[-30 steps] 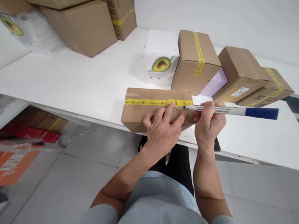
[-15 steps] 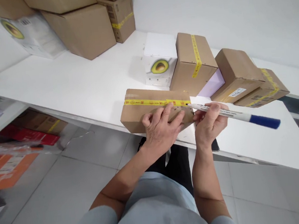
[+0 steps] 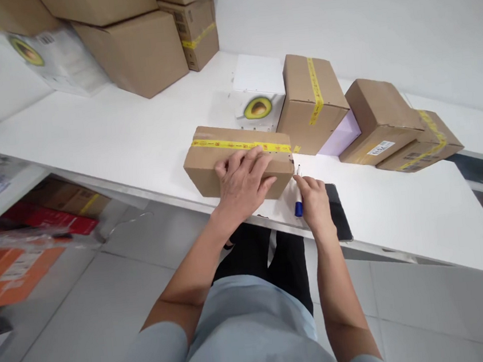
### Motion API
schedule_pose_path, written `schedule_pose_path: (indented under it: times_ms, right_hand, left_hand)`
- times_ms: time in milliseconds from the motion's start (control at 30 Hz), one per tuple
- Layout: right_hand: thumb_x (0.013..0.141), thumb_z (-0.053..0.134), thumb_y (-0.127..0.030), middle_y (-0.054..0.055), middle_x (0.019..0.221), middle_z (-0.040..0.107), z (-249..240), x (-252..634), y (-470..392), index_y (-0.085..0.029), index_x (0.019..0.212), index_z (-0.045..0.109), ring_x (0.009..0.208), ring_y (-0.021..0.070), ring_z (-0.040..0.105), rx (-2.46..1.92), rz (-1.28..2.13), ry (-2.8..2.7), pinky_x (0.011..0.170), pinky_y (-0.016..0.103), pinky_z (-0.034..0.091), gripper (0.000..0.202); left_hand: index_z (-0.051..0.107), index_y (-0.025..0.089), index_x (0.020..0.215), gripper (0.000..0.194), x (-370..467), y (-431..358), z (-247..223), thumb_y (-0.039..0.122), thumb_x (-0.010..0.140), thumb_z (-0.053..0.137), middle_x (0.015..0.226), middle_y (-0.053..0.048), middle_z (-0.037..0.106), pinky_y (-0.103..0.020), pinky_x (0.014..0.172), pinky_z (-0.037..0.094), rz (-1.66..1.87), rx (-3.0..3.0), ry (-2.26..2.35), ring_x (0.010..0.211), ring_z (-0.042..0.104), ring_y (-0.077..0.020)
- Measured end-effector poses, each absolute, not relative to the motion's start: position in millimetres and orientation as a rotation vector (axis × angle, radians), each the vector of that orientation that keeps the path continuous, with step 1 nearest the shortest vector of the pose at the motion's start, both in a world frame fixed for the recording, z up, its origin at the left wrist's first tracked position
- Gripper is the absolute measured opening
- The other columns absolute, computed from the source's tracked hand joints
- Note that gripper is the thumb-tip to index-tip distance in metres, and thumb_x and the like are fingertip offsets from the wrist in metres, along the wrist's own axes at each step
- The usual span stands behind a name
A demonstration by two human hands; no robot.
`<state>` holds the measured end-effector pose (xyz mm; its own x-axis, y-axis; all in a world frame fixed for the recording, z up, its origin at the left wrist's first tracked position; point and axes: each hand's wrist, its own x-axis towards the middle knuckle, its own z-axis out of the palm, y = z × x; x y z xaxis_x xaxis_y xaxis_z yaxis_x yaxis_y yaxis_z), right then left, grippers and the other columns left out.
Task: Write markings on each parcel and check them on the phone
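A flat brown cardboard box (image 3: 205,162) sealed with yellow tape lies at the near edge of the white table (image 3: 133,135). My left hand (image 3: 244,181) rests palm down on its near side and top. My right hand (image 3: 315,208) is just right of the box, low on the table, gripping a white marker with a blue cap (image 3: 298,198). The marker points tip up towards the box's right corner. A dark phone (image 3: 340,219) lies flat under and beside my right hand.
Behind the flat box stand a white box with an avocado picture (image 3: 258,95), a taped brown box (image 3: 313,101), a lilac box (image 3: 342,136) and two more brown boxes (image 3: 384,117). Larger cartons (image 3: 136,48) are stacked at the back left. Shelves with red and orange packages (image 3: 24,244) are at left.
My right hand has dropped from the box's right end down to the table, turning the marker from lying level to nearly upright. The box now sits slightly further left, my left hand still on it.
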<state>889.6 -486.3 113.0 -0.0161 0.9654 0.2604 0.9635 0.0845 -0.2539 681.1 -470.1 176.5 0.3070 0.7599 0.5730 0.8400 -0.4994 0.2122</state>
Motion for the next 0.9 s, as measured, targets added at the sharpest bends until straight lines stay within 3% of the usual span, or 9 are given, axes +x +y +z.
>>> schedule_pose_path:
  times_ms: [233,367,467,533,600,733,900]
  right_hand:
    - [0.093,0.039,-0.013,0.019,0.124,0.067,105,881,-474,-0.019,0.139,0.060,0.104,0.0324,0.055,-2.068,-0.087,-2.040,0.084,0.045,0.049,0.051]
    - [0.095,0.034,-0.014,0.018,0.134,0.062,106,887,-491,-0.017,0.143,0.055,0.117,0.0309,0.054,-1.998,-0.059,-1.923,0.100,0.049,0.046,0.053]
    - [0.098,0.042,-0.041,0.022,0.146,0.052,106,900,-524,-0.016,0.149,0.047,0.132,0.0380,0.046,-2.111,-0.064,-1.653,0.107,0.059,0.041,0.057]
    - [0.088,0.053,-0.062,0.026,0.153,0.042,104,913,-550,-0.016,0.155,0.036,0.137,0.0470,0.040,-2.295,0.017,-1.447,0.104,0.068,0.039,0.083]
    - [0.079,0.059,-0.072,0.028,0.156,0.038,101,925,-572,-0.017,0.158,0.028,0.139,0.0514,0.038,-2.429,0.161,-1.346,0.103,0.071,0.037,0.101]
    - [0.077,0.059,-0.071,0.026,0.151,0.046,98,939,-593,-0.014,0.159,0.022,0.137,0.0485,0.042,-2.460,0.332,-1.403,0.107,0.064,0.038,0.107]
    - [0.082,0.056,-0.061,0.024,0.138,0.054,93,933,-588,-0.013,0.156,0.030,0.125,0.0423,0.050,-2.402,0.244,-1.561,0.102,0.055,0.044,0.092]
  left_hand:
    - [0.055,0.025,0.134,0.043,682,-460,176,0.028,0.092,0.060,0.149,-0.010,0.056,-0.051,0.102,0.029,-0.957,-2.453,-1.547,0.131,0.047,-0.0348]
    - [0.055,0.023,0.133,0.041,682,-457,176,0.028,0.092,0.059,0.149,-0.010,0.056,-0.051,0.103,0.029,-0.971,-2.461,-1.533,0.131,0.047,-0.0349]
    - [0.055,0.022,0.133,0.042,681,-457,177,0.027,0.092,0.059,0.149,-0.012,0.056,-0.051,0.103,0.029,-0.978,-2.476,-1.537,0.132,0.048,-0.0350]
    - [0.054,0.021,0.133,0.042,680,-456,177,0.026,0.091,0.060,0.149,-0.013,0.056,-0.051,0.103,0.029,-0.988,-2.486,-1.530,0.132,0.048,-0.0350]
    - [0.053,0.020,0.132,0.043,680,-455,176,0.025,0.090,0.061,0.148,-0.013,0.056,-0.051,0.103,0.029,-1.004,-2.488,-1.520,0.132,0.047,-0.0350]
    - [0.053,0.018,0.130,0.042,682,-450,175,0.025,0.090,0.061,0.148,-0.013,0.056,-0.051,0.103,0.029,-1.032,-2.481,-1.499,0.132,0.047,-0.0347]
    - [0.055,0.017,0.127,0.038,687,-442,179,0.024,0.090,0.060,0.148,-0.014,0.056,-0.052,0.104,0.030,-1.015,-2.510,-1.481,0.130,0.049,-0.0347]
